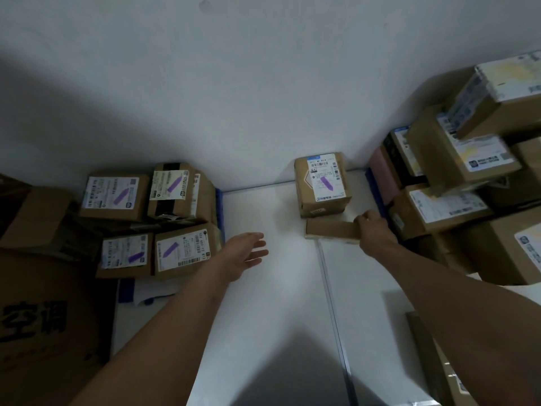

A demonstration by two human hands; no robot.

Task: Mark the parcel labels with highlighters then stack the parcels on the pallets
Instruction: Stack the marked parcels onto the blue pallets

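The flat brown parcel lies on the white floor by the wall, and the right hand grips its right end, fingers curled over the edge; whatever label it carries is not visible, so I cannot tell whether it is marked. Just behind it, touching or nearly so, stands an upright parcel whose label shows a purple highlighter stroke, so that one looks marked but not yet stacked. The left hand hangs over the floor with fingers spread and straight, holding nothing. No highlighter is in view. To the left, four marked parcels with purple strokes on their labels sit together on a blue pallet, which reads as the finished stack. To the right, an unmarked pile of parcels, with no purple visible on its labels, rests on another blue edge. My judgement: the job is well under way but far from done, with much of the right pile left
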